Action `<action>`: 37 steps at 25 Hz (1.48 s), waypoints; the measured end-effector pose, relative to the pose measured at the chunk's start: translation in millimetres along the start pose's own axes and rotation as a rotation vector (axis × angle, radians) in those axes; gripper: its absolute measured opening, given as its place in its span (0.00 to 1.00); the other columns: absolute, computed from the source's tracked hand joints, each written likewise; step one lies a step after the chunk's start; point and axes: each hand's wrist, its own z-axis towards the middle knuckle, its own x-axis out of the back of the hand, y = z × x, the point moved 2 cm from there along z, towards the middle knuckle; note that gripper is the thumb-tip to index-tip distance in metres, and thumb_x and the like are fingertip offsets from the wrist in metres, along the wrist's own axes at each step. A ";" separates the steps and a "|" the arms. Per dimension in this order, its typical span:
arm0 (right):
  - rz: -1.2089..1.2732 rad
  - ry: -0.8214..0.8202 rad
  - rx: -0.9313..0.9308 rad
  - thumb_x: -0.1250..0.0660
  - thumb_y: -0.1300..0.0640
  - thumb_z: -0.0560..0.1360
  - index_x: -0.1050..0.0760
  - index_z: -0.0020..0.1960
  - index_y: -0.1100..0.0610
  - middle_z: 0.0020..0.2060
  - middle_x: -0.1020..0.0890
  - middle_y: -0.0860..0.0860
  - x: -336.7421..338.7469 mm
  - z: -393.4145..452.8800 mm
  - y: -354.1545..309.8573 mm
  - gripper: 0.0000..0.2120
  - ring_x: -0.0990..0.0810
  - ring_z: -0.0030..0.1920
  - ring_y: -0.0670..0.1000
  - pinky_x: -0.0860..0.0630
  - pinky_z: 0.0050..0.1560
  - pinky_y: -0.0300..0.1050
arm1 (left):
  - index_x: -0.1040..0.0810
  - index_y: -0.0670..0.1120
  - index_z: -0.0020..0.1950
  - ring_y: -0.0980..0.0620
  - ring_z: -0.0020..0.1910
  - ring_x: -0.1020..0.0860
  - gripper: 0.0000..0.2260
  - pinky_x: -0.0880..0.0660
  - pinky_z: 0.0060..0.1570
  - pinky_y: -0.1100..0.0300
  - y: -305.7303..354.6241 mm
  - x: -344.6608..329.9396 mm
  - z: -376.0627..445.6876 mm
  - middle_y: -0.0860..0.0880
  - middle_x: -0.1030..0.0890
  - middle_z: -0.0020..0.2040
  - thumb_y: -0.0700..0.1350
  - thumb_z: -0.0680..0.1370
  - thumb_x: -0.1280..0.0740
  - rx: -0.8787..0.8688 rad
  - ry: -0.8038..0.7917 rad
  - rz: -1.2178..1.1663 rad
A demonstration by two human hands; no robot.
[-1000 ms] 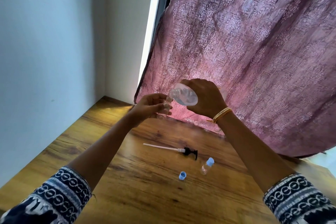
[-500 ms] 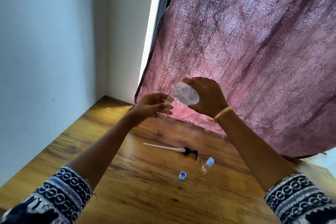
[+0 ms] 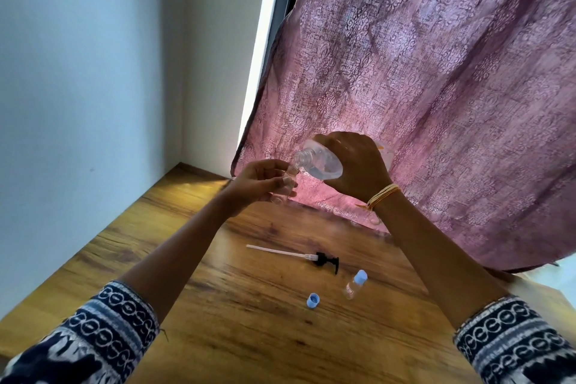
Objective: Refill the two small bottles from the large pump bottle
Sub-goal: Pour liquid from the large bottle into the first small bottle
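Observation:
My right hand [image 3: 355, 165] grips the large clear bottle [image 3: 321, 160], tipped with its open neck pointing down-left. Clear liquid lies in its lower side. My left hand [image 3: 258, 181] holds a small clear bottle [image 3: 288, 181] upright just under that neck, mouth against it. On the wooden table [image 3: 218, 305] lie the removed pump head with its white tube [image 3: 299, 257], a second small bottle with a blue cap [image 3: 354, 284] on its side, and a loose blue cap [image 3: 313, 301].
A pink patterned curtain [image 3: 436, 87] hangs right behind the hands and drapes onto the table's back edge. A pale wall [image 3: 78, 87] borders the table on the left.
The large bottle's neck has dipped slightly lower toward the small bottle. Both hands stay in nearly the same place.

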 end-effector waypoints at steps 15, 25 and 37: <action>-0.017 -0.010 -0.022 0.34 0.37 0.71 0.27 0.65 0.49 0.54 0.17 0.51 -3.3 -1.6 1.0 0.27 0.19 0.54 0.54 0.22 0.54 0.53 | 0.22 0.42 0.59 0.44 0.49 0.16 0.15 0.18 0.44 0.51 -3.1 -0.7 -0.6 0.44 0.15 0.49 0.43 0.73 0.31 -0.012 -0.009 -0.036; -0.068 -0.022 -0.028 0.33 0.38 0.71 0.27 0.65 0.48 0.54 0.18 0.50 -9.1 -3.6 7.8 0.27 0.19 0.54 0.53 0.24 0.55 0.51 | 0.21 0.45 0.57 0.45 0.49 0.16 0.14 0.18 0.44 0.52 -5.1 -3.0 1.7 0.44 0.15 0.48 0.43 0.71 0.30 -0.007 -0.001 -0.072; -0.060 -0.031 -0.031 0.34 0.36 0.71 0.27 0.66 0.49 0.55 0.18 0.51 -15.5 -4.2 9.4 0.29 0.20 0.55 0.54 0.24 0.57 0.52 | 0.23 0.42 0.59 0.44 0.49 0.16 0.18 0.18 0.46 0.49 -9.9 -1.4 4.6 0.44 0.15 0.49 0.44 0.71 0.30 0.003 0.009 -0.075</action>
